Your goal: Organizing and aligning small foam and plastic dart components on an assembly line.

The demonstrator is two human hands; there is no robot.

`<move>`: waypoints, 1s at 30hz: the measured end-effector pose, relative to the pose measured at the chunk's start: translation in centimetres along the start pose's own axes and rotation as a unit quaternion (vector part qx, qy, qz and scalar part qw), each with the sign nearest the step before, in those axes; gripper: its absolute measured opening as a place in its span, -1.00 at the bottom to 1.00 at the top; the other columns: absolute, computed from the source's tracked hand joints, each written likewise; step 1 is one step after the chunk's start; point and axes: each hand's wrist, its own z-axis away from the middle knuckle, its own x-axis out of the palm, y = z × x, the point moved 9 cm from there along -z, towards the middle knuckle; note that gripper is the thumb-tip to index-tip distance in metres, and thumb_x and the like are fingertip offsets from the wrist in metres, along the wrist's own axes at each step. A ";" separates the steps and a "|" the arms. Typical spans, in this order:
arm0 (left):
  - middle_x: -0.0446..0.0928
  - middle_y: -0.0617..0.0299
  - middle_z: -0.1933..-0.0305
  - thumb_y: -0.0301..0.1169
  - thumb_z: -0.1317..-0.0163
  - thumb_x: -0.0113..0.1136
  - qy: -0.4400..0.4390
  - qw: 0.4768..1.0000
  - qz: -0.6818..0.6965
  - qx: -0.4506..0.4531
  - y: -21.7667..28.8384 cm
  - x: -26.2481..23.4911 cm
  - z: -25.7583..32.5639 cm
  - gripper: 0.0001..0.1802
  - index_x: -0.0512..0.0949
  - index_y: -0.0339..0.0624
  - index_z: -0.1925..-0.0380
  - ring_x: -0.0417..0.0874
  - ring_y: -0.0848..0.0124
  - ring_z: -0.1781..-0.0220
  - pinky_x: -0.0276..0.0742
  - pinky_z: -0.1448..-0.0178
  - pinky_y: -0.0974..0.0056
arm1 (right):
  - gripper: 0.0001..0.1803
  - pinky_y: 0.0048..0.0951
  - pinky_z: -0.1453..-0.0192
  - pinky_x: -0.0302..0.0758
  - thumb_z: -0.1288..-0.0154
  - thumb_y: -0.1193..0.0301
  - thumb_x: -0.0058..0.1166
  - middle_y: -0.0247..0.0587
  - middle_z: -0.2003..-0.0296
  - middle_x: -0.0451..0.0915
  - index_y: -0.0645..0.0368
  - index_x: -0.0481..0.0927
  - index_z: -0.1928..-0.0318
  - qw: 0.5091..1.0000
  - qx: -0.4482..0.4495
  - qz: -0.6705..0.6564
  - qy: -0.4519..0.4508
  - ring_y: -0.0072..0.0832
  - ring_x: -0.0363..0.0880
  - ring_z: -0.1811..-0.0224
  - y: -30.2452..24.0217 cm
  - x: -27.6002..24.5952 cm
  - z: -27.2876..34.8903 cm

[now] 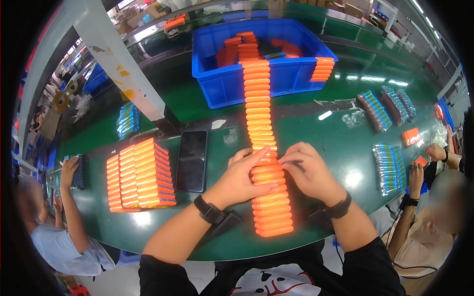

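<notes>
A long chain of joined orange packets hangs over the front wall of a blue bin and runs down the table toward me. Its near end lies folded in a pile at the table's front. My left hand is closed across the chain, with its thumb on top. At the chain's right edge, my right hand pinches the packets between thumb and fingers. Exactly where the right fingertips meet is partly hidden. More orange packets lie inside the bin.
Left of my hands stand stacked orange packets and a black phone. Blue-wrapped bundles lie to the right. A grey post rises at the left. Co-workers sit on both sides, their hands over the table.
</notes>
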 end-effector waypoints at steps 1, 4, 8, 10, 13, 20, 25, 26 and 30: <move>0.36 -0.13 -0.33 -0.29 0.00 0.57 -0.001 1.000 -0.001 0.001 0.1 -0.1 0.0 0.00 0.32 -0.07 -0.48 0.31 0.07 -0.42 0.30 -0.48 0.10 | -0.85 -0.30 -0.03 0.51 -0.29 0.58 0.23 -0.19 0.15 0.57 0.13 0.70 0.14 1.000 -0.002 0.013 0.006 -0.20 0.53 0.03 -0.1 -0.3 0.0; 0.34 -0.13 -0.35 -0.28 -0.01 0.57 -0.014 1.000 0.007 -0.023 -0.1 0.1 -0.1 0.05 0.25 -0.07 -0.52 0.31 0.07 -0.43 0.26 -0.51 0.09 | -0.89 -0.36 -0.04 0.52 -0.35 0.55 0.20 -0.17 0.14 0.57 0.15 0.70 0.14 0.999 0.011 -0.017 0.034 -0.28 0.56 0.05 -0.2 -1.4 0.0; 0.30 -0.12 -0.45 -0.25 -0.06 0.53 0.032 0.998 0.026 0.039 -1.0 -0.8 0.0 0.10 0.13 -0.12 -0.57 0.25 0.04 -0.49 0.17 -0.55 0.06 | -0.87 -0.46 -0.06 0.53 -0.47 0.51 0.13 -0.21 0.09 0.57 0.18 0.71 0.08 0.978 0.049 -0.192 0.069 -0.47 0.60 0.04 1.3 -1.7 0.2; 0.30 -0.12 -0.46 -0.23 -0.07 0.51 0.043 0.994 0.068 0.072 -0.9 -1.3 0.1 0.12 0.08 -0.09 -0.58 0.20 0.01 -0.52 0.16 -0.55 0.04 | -0.85 -0.47 -0.05 0.53 -0.48 0.51 0.11 -0.24 0.06 0.57 0.21 0.71 0.06 0.969 0.056 -0.234 0.060 -0.50 0.60 0.04 1.7 -1.5 0.3; 0.29 0.11 -0.54 -0.14 -0.13 0.41 0.003 0.985 -0.072 0.155 3.0 -0.9 0.9 0.05 0.10 -0.12 -0.57 0.09 -0.08 -0.55 -0.12 -0.60 -0.12 | -0.83 -0.47 -0.04 0.53 -0.50 0.51 0.09 -0.28 0.01 0.57 0.26 0.70 0.03 0.945 0.081 -0.317 0.017 -0.53 0.61 0.05 1.4 -1.0 0.6; 0.29 0.03 -0.52 -0.14 -0.12 0.36 -0.060 0.973 -0.061 0.213 6.1 0.2 2.3 0.03 0.12 -0.13 -0.57 0.10 -0.11 -0.52 -0.16 -0.60 -0.11 | -0.80 -0.53 0.02 0.56 -0.52 0.45 0.10 -0.23 0.17 0.71 0.34 0.69 0.06 0.865 0.173 -0.384 -0.273 -0.57 0.65 0.18 -1.8 2.0 2.7; 0.26 0.01 -0.53 -0.25 -0.14 0.36 -0.031 0.975 0.172 0.135 4.6 -1.1 0.0 -0.01 0.14 -0.14 -0.56 0.11 0.01 -0.52 -0.02 -0.60 -0.03 | -0.78 -0.51 0.16 0.58 -0.51 0.38 0.13 -0.23 0.18 0.73 0.31 0.69 0.08 0.769 0.142 -0.359 -0.509 -0.55 0.67 0.32 -3.8 4.6 6.8; 0.30 0.02 -0.51 -0.25 -0.17 0.39 -0.026 0.988 0.073 0.131 4.5 -1.3 -0.2 -0.02 0.13 -0.17 -0.55 0.15 0.04 -0.53 -0.07 -0.61 -0.03 | -0.78 -0.51 0.16 0.58 -0.51 0.38 0.13 -0.23 0.18 0.73 0.31 0.69 0.08 0.768 0.142 -0.360 -0.510 -0.55 0.67 0.32 -3.7 4.7 6.9; 0.35 0.01 -0.47 -0.21 -0.17 0.44 -0.028 0.996 -0.018 0.079 1.9 -0.5 -0.1 0.00 0.14 -0.14 -0.55 0.20 0.06 -0.51 -0.10 -0.61 -0.02 | -0.79 -0.50 0.13 0.58 -0.49 0.41 0.15 -0.18 0.20 0.75 0.34 0.70 0.10 0.753 0.190 -0.344 -0.527 -0.51 0.71 0.25 -3.3 5.0 7.1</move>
